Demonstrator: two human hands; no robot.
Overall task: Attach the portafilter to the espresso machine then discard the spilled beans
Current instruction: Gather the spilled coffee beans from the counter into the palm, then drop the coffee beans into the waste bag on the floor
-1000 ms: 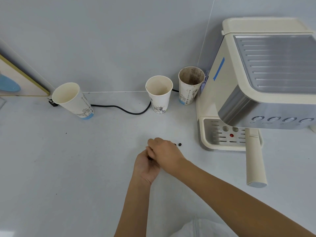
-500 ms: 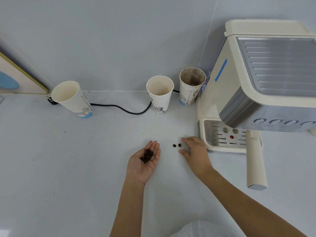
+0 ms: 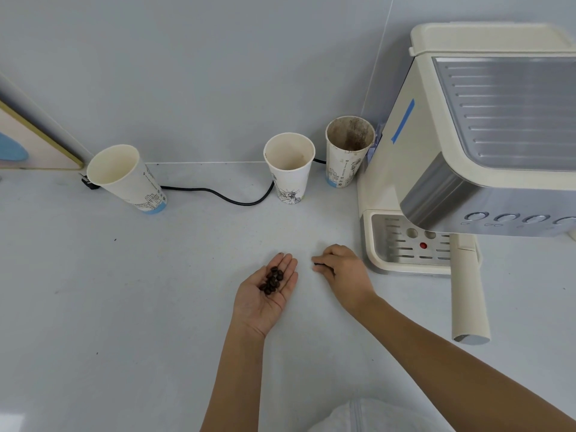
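My left hand (image 3: 265, 294) lies palm up on the white counter with several dark coffee beans (image 3: 273, 280) cupped in it. Just to its right, my right hand (image 3: 344, 269) rests knuckles up, fingertips pinched around a dark bean (image 3: 318, 264) at the counter surface. The cream espresso machine (image 3: 467, 151) stands at the right. The portafilter's cream handle (image 3: 467, 294) sticks out toward me from under the machine's head; its basket end is hidden beneath the machine.
Three paper cups stand near the back wall: one at the left (image 3: 124, 179), a clean one in the middle (image 3: 290, 169), a coffee-stained one (image 3: 347, 151) beside the machine. A black cable (image 3: 224, 196) runs along the wall. The drip tray (image 3: 408, 244) sits right of my right hand.
My hands separated: the left opened palm up showing the beans, the right reached toward two loose beans by the machine and has now closed its fingertips over them.
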